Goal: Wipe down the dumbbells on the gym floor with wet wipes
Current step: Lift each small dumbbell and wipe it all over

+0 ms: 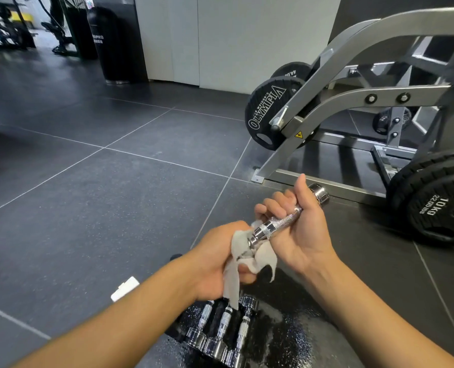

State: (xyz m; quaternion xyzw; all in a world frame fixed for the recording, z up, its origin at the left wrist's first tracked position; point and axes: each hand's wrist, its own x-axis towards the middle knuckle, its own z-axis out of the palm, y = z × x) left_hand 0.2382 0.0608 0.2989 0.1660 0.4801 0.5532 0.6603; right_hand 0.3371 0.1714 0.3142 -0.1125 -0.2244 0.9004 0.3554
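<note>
The left hand [212, 258] is closed on a wet wipe [267, 257], below which three more dumbbells [220, 333] lie side by side on the gym floor [101, 208]. The wipe is bunched round the near head of a chrome dumbbell [276, 225], held in the air by the right hand [305, 229], which is curled round its knurled handle. The head is best turned inside the wipe (the twisting left to the right wrist), and the wipe then drawn along the handle.
</note>
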